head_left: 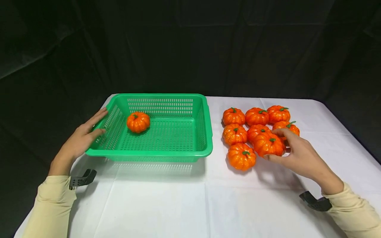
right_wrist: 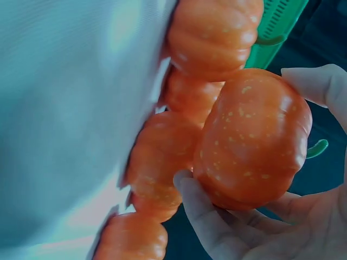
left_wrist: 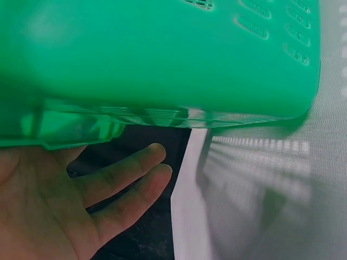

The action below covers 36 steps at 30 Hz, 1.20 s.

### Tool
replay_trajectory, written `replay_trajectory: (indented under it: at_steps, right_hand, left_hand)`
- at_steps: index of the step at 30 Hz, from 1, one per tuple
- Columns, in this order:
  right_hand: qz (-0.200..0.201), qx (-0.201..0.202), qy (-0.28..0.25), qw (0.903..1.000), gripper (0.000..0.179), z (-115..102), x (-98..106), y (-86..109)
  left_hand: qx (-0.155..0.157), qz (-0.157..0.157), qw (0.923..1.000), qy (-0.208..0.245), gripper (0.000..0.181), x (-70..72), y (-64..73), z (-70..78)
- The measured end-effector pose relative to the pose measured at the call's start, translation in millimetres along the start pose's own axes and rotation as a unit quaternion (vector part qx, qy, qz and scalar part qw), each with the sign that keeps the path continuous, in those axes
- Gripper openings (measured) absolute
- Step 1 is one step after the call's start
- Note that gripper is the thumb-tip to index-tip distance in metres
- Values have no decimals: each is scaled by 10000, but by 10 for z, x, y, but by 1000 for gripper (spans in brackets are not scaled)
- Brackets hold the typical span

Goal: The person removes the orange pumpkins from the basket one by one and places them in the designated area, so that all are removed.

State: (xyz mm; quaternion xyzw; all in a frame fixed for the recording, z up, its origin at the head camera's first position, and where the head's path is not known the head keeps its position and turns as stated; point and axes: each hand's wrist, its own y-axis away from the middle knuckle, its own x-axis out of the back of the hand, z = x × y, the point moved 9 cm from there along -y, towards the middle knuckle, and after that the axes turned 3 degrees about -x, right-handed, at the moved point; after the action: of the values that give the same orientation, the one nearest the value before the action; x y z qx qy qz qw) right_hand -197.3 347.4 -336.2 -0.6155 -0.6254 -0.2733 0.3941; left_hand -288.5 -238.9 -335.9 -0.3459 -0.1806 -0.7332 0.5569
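Observation:
My right hand [head_left: 300, 155] holds a small orange pumpkin [head_left: 269, 144], thumb and fingers around its sides. In the right wrist view this pumpkin [right_wrist: 252, 141] is raised off the cloth, its green stem towards the palm. Several more pumpkins [head_left: 241, 156] sit close together beside and behind it. At the left, my left hand [head_left: 80, 137] rests against the left rim of a green plastic basket [head_left: 148, 153]. The left wrist view shows that hand's fingers [left_wrist: 130, 203] stretched out straight beside the basket wall. One pumpkin [head_left: 138, 122] lies inside the basket, towards its left end.
A white cloth [head_left: 160, 205] covers the table, and a black curtain [head_left: 190, 49] hangs behind it. The basket stands left of the pumpkin group, with a strip of cloth between them. Black wrist straps [head_left: 315, 201] show at the sleeves.

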Motion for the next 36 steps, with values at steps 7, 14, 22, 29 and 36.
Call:
replay_trajectory:
  at_steps: [7,14,22,29,36]
  right_hand:
    - [-110,-65,71,9999,76,55,-39,23]
    - [-280,43,136,9995,80,65,-103,26]
    - [-410,181,208,9988,78,86,-169,40]
    - [-727,107,274,9969,81,98,-295,23]
    - [-896,79,623,9940,89,132,-253,58]
  left_hand:
    - [-46,19,10000,21,64,5,2,7]
    - [-125,32,9999,106,63,2,19,12]
    - [100,34,9999,100,64,-3,35,5]
    - [132,54,9999,59,64,4,68,-5]
    - [79,-25,9999,119,64,-23,7,15]
